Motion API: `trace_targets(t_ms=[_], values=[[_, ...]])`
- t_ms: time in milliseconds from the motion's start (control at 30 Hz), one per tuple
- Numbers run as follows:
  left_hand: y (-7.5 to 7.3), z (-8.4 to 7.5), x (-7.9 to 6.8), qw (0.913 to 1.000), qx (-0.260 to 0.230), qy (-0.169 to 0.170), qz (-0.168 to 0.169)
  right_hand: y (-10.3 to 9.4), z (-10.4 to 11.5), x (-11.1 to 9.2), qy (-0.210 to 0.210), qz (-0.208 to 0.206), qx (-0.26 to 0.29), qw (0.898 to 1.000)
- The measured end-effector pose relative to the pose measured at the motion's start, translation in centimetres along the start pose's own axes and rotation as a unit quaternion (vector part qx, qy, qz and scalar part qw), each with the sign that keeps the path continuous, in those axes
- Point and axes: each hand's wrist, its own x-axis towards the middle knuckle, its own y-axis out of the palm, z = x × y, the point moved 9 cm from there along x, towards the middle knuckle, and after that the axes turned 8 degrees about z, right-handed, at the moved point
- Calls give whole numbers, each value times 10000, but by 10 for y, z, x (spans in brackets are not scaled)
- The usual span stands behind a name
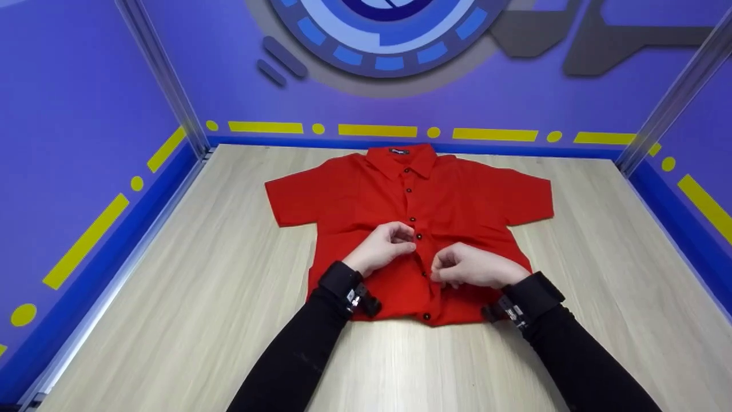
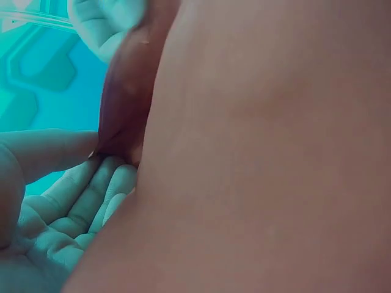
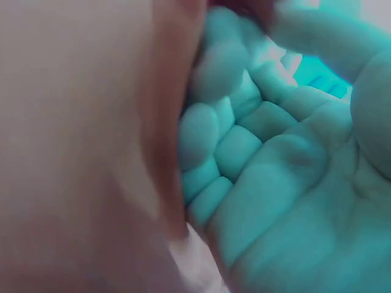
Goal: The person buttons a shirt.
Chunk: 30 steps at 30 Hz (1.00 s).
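A red short-sleeved shirt (image 1: 349, 194) lies face up, collar toward the back, with dark buttons down its front. Over its lower middle, my left hand (image 1: 382, 249) pinches the edge of the front opening. In the left wrist view the thumb (image 2: 52, 148) presses the cloth (image 2: 125, 104) against the fingers. My right hand (image 1: 473, 266) pinches the opposite front edge, slightly nearer the hem. The right wrist view has the other fingers curled (image 3: 220, 70) beside the raised cloth (image 3: 165, 116). Between the hands the front is partly parted, and a button (image 1: 424, 273) shows there.
The shirt lies on a light wood-grain table (image 1: 240, 246). Blue-purple printed panels (image 1: 189, 68) stand behind and at both sides, joined by metal corner posts (image 1: 171, 86). The collar reaches close to the back panel. Black wrist straps with cameras (image 1: 361, 300) sit just above the shirt.
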Motion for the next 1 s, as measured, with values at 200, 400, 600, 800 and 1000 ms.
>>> trace_targets(t_ms=[200,400,600,800,1000], values=[[0,-2,1,10000,-62,-6,-35,-1,-3,-1,81,-38,-144,9999],[-1,-4,1,9999,37,13,-107,0,-4,-3,77,-282,383,9988],[-2,-4,-2,9999,-64,19,-146,3,-5,-3,-54,-565,1006,9933],[-2,-12,-8,9984,369,3,-422,2,-9,0,-304,-725,1467,9861],[-1,-29,-27,9741,1842,-209,-1297,-3,-13,2,-496,-980,1769,9781]])
